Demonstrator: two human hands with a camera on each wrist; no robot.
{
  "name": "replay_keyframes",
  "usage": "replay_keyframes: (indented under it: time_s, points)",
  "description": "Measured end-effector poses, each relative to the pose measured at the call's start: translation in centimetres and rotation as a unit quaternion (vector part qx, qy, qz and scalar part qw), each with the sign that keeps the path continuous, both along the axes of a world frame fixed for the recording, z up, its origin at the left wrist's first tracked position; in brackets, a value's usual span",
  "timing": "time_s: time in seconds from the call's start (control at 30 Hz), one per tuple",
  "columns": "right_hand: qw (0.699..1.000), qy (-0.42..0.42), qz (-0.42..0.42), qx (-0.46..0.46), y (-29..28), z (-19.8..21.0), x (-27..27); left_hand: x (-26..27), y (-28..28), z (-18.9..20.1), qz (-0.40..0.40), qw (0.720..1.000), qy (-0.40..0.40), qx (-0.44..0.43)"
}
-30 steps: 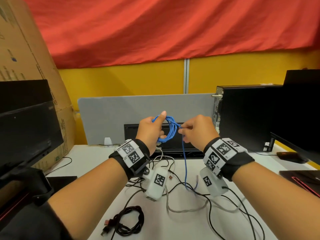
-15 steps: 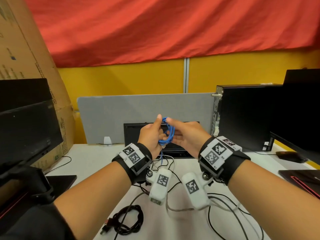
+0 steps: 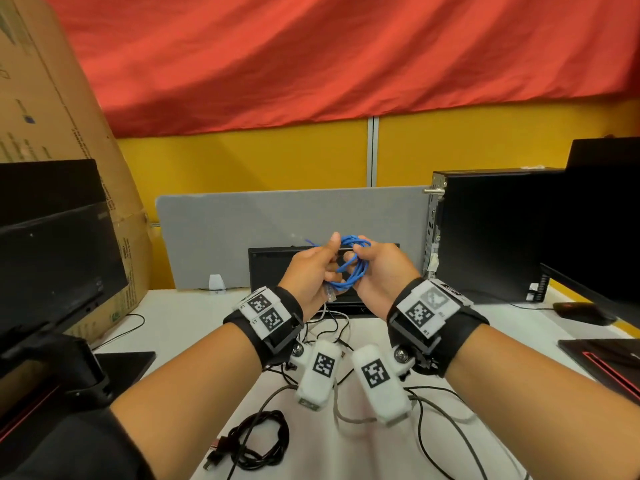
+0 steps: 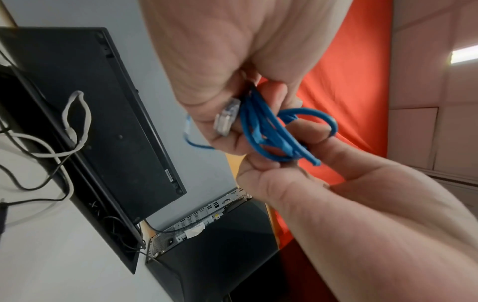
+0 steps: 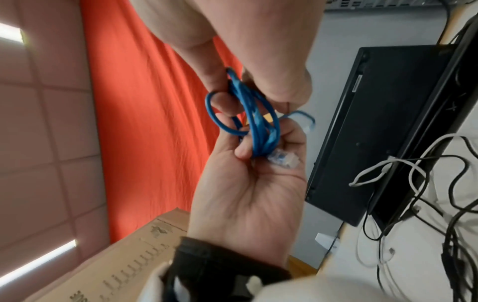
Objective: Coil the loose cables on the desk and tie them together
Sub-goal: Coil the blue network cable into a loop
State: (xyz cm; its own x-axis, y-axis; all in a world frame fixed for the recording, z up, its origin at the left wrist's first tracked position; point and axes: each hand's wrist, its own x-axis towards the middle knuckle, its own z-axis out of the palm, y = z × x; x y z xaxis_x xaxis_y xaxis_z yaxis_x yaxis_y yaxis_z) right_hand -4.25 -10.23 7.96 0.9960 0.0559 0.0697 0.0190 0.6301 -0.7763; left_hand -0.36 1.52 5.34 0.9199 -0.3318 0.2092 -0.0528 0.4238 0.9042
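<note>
A thin blue network cable (image 3: 353,268), wound into a small coil, is held in the air above the white desk (image 3: 180,323). My left hand (image 3: 329,265) grips one side of the coil, and a clear plug (image 4: 226,118) lies against its palm. My right hand (image 3: 360,261) pinches the other side with a loop round one finger (image 5: 225,102). A short blue end sticks out to the left past my left thumb. On the desk lie a coiled black cable (image 3: 256,441), a loose grey cable (image 3: 349,417) and loose black cables (image 3: 443,427).
A dark monitor (image 3: 52,258) and a cardboard box (image 3: 41,98) stand at the left. A black PC tower (image 3: 485,233) and a mouse (image 3: 581,311) are at the right. A black keyboard (image 3: 277,265) leans on the grey divider (image 3: 242,230) behind my hands.
The blue tail that hung down to the desk has been drawn up into the coil. My hands have come closer together around it.
</note>
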Motion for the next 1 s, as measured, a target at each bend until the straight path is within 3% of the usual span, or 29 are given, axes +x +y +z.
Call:
replay_keyframes:
  time_s: [0.07, 0.17, 0.3, 0.37, 0.5, 0.6, 0.67, 0.9, 1.0]
  points:
    - [0.999, -0.012, 0.004, -0.038, 0.2, 0.1, -0.2, 0.0, -0.1, -0.3, 0.001, 1.0, -0.02, 0.017]
    - [0.983, -0.024, -0.039, -0.179, 0.4, -0.4, 0.1, 0.1, -0.2, -0.4, 0.059, 0.997, -0.042, 0.039]
    - [0.895, -0.031, -0.117, -0.429, -0.2, -0.3, 0.6, 1.0, 0.3, 0.1, 0.176, 0.973, -0.096, 0.115]
    - [0.856, -0.015, -0.135, -0.499, -1.0, 0.0, 0.7, 1.6, 0.9, 0.1, 0.244, 0.947, -0.122, 0.168]
    - [0.9, 0.004, -0.089, -0.427, -1.5, 0.4, 0.2, 2.7, 1.7, -0.1, 0.295, 0.928, -0.132, 0.188]
    - [0.958, 0.027, -0.036, -0.285, -1.2, 0.4, -0.3, 3.0, 1.5, -0.2, 0.301, 0.925, -0.131, 0.191]
    - [0.975, 0.039, -0.03, -0.217, -1.1, 0.3, -0.3, 3.0, 1.4, 0.0, 0.304, 0.923, -0.133, 0.193]
    - [0.976, 0.035, -0.047, -0.209, -1.6, 0.9, -0.9, 2.7, 1.5, 0.2, 0.289, 0.926, -0.144, 0.198]
    - [0.96, 0.013, -0.086, -0.266, -1.7, 1.1, -0.9, 2.7, 1.8, 0.2, 0.277, 0.935, -0.131, 0.177]
